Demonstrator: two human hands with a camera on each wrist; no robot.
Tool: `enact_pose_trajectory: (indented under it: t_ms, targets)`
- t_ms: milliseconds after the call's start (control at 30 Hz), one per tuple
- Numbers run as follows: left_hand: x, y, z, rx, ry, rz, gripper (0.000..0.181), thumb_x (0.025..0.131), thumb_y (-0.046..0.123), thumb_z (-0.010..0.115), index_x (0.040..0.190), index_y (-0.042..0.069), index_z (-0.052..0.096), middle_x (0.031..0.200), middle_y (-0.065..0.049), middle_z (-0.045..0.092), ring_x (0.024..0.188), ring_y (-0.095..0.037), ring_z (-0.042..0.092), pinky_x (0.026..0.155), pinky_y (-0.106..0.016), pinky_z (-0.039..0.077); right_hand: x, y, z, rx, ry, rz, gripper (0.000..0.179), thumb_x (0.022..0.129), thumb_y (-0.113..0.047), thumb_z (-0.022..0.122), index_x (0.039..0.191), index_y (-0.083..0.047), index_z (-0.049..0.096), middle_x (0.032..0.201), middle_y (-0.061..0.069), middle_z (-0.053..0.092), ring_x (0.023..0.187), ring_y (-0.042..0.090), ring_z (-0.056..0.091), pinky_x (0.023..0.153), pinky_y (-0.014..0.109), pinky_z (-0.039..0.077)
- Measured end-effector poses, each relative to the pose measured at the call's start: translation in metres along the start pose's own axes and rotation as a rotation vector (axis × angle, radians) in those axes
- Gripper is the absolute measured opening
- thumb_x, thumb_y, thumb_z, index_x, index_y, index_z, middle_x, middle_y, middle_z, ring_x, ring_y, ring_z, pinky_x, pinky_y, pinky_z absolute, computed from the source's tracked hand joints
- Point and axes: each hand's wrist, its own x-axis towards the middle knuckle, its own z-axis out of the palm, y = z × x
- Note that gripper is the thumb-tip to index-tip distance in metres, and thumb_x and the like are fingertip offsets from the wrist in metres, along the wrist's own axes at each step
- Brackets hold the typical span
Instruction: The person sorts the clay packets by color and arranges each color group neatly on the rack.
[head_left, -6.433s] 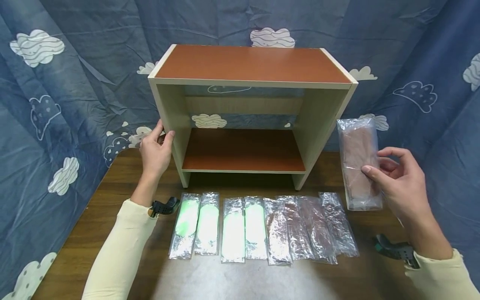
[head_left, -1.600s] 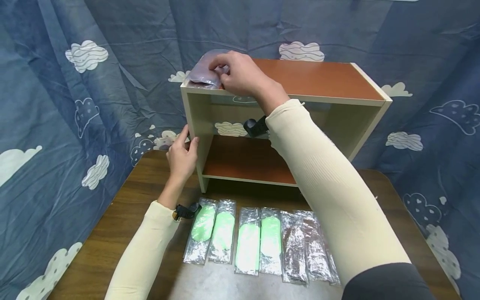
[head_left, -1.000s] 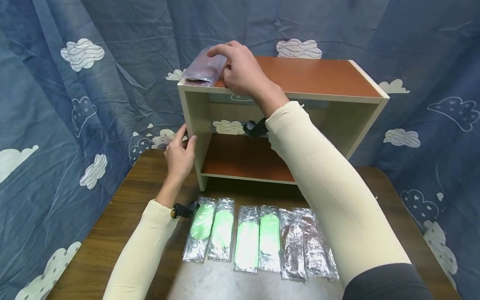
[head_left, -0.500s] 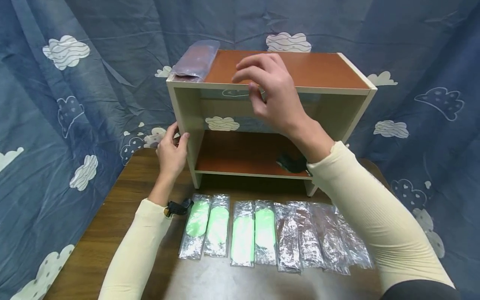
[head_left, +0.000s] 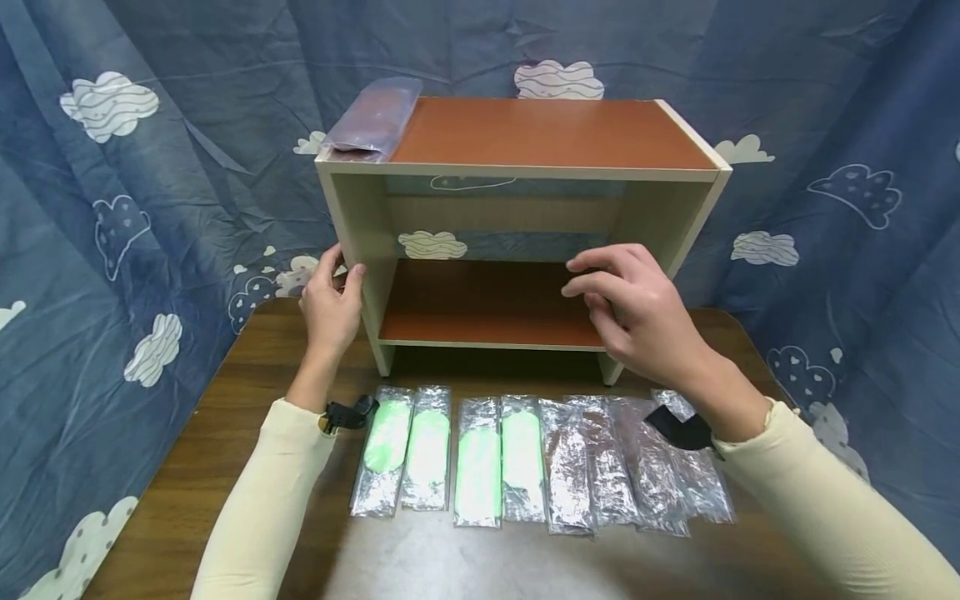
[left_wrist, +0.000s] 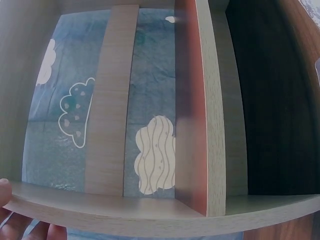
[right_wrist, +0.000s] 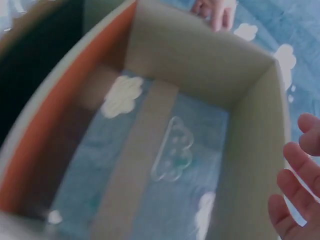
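A two-tier shelf unit (head_left: 555, 133) with brown boards and pale side panels stands on the table. My left hand (head_left: 330, 304) holds the front edge of its left panel, thumb at the edge and fingers along the outside; part of this grip shows in the left wrist view. On the left end of the top board lies a clear plastic packet (head_left: 378, 117) with brown contents. My right hand (head_left: 633, 308) hangs in the air before the shelf's right half, fingers loosely bent with nothing between them. Its fingers (right_wrist: 295, 187) also show in the right wrist view.
In a row on the table (head_left: 247, 375) before the shelf lie several clear packets with green contents (head_left: 477, 467) and several with dark brown contents (head_left: 611, 467); some brown ones overlap. A blue cloud-print curtain (head_left: 187, 50) hangs behind and at both sides.
The brown packet went from my right hand onto the top board's left end and was let go. My right hand then drew back right and down. My left hand has stayed at the left panel.
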Motion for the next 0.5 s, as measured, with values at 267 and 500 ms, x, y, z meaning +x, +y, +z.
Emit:
enact_pose_trajectory:
  t_ms: [267,500]
  targets:
    - [-0.001,0.003,0.004,-0.017,-0.026,-0.001,0.039,0.097,0.017,0.062,0.135,0.01,0.059,0.137,-0.014,0.063,0.112,-0.031,0.07,0.092,-0.046,0.057,-0.083,0.03,-0.03,-0.106,-0.053,0.22,0.031,0.077,0.015,0.063,0.096,-0.007,0.073,0.111,0.014,0.069,0.104,0.029,0.055,0.09,0.028,0.036]
    - [-0.003,0.004,0.0,-0.002,0.003,-0.021,0.039,0.096,0.015,0.062,0.134,0.01,0.06,0.136,-0.011,0.064,0.112,-0.028,0.07,0.081,-0.014,0.052,-0.144,0.055,-0.045,-0.194,-0.182,0.457,0.029,0.079,0.01,0.065,0.099,-0.01,0.073,0.107,0.011,0.069,0.1,0.022,0.057,0.084,0.033,0.039]
